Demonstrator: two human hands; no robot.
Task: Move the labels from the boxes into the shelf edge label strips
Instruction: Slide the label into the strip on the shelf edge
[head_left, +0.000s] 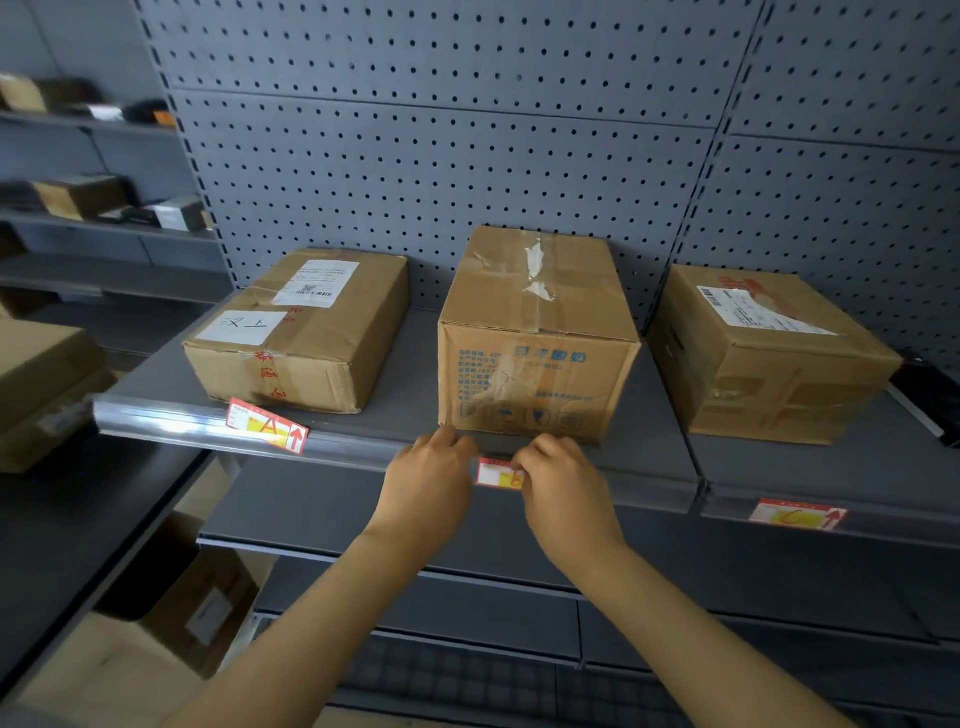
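Observation:
Three cardboard boxes stand on a grey shelf: a flat left box (301, 332), a tall middle box (535, 338) and a right box (769, 358). A clear label strip (171, 423) runs along the shelf's front edge. A red and yellow label marked A (267, 426) sits in the strip below the left box. Another label (797, 514) sits in the strip below the right box. Below the middle box, my left hand (431, 480) and my right hand (563, 478) pinch a small red and white label (498, 474) at the strip. My fingers hide its ends.
Grey pegboard (467, 171) backs the shelf. A lower shelf (322, 509) juts out beneath my arms. More boxes (47, 379) fill the racks at the left, and a cardboard box (208, 608) stands low down there. A dark object (930, 400) lies at the far right.

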